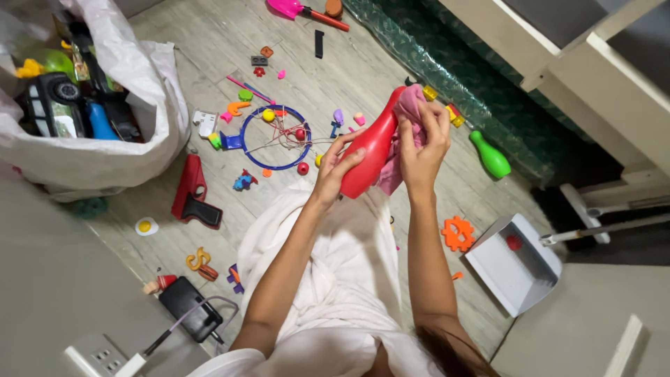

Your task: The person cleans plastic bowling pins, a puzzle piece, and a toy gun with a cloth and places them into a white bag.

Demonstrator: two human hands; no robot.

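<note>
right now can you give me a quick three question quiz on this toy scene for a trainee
1. True or false: the left hand holds the red bowling pin by its wide base.
2. What does the right hand press against the pin? A) a pink cloth B) a sponge C) a brush
3. What colour is the bowling pin lying on the floor near the patterned mat?

Key
1. True.
2. A, the pink cloth, bunched near the pin's narrow end.
3. Green; the green pin lies at the mat's edge.
</note>
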